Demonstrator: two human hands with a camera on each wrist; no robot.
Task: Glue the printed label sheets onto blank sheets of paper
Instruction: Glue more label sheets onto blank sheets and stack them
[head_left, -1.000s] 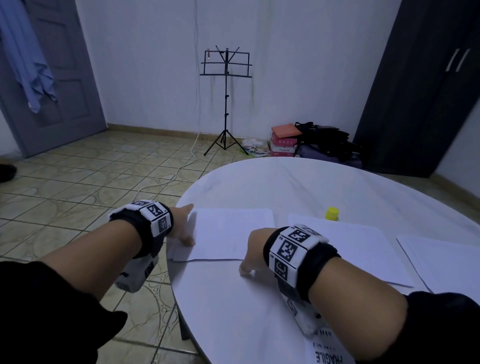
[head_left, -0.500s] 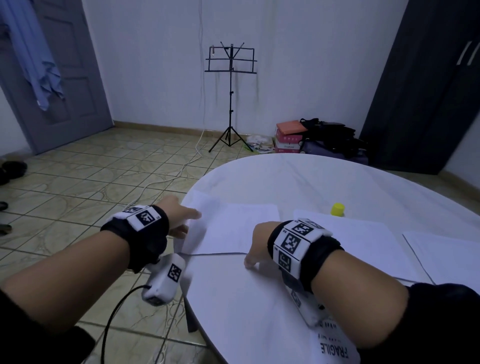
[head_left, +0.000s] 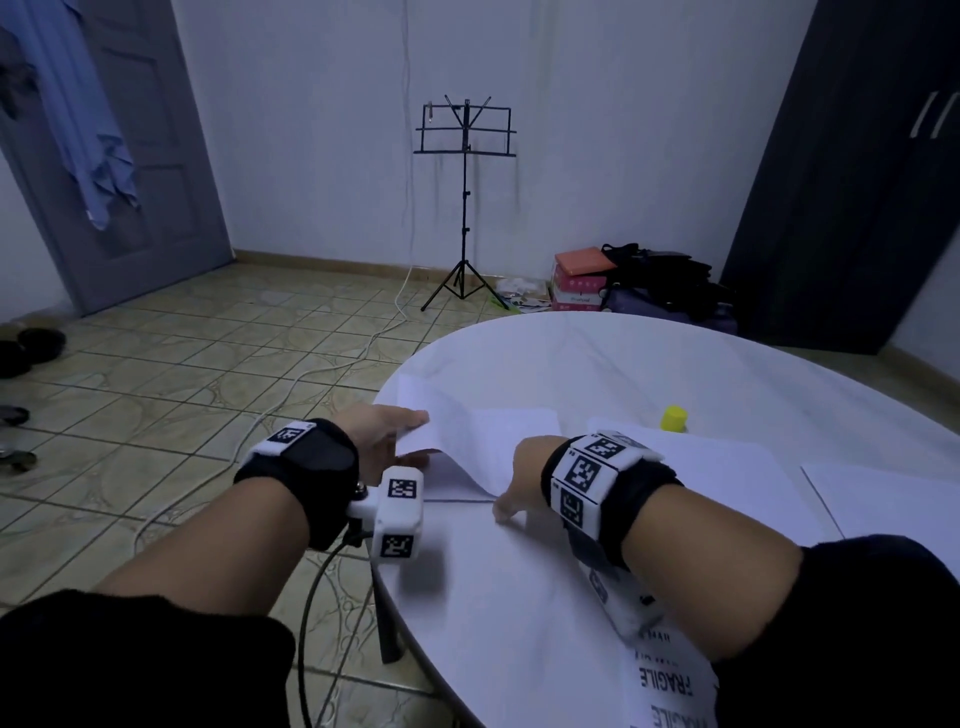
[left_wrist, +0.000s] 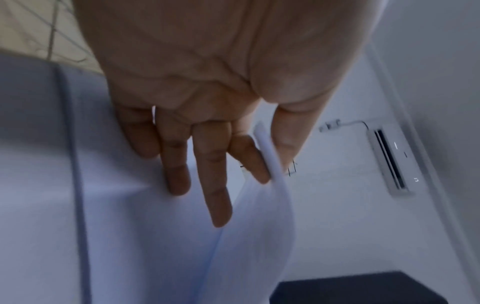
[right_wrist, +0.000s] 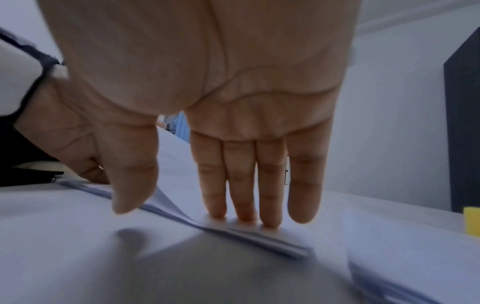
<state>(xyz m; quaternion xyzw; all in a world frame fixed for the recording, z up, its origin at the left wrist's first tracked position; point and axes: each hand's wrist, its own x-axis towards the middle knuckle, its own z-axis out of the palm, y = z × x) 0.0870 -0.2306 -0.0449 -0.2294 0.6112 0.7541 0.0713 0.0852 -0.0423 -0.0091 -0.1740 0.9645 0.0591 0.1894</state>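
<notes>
A blank white sheet (head_left: 467, 431) lies at the near left edge of the round white table (head_left: 649, 364), its left side lifted and curled. My left hand (head_left: 389, 431) pinches that lifted edge between thumb and index finger, and the curled sheet (left_wrist: 262, 205) shows in the left wrist view. My right hand (head_left: 519, 478) presses straight fingers (right_wrist: 239, 195) flat on the right part of the paper stack (right_wrist: 233, 226). A printed "FRAGILE" label sheet (head_left: 670, 686) lies under my right forearm. A yellow-capped glue stick (head_left: 674, 418) stands further back.
More white sheets (head_left: 737, 467) lie to the right, another sheet (head_left: 893, 499) at the far right edge. A music stand (head_left: 464, 208), boxes and bags (head_left: 623, 280) stand by the far wall. A cable (head_left: 311, 374) runs across the tiled floor on the left.
My left hand has turned and lifted the sheet's left edge off the table, curling it upward. The right hand stays pressed in place.
</notes>
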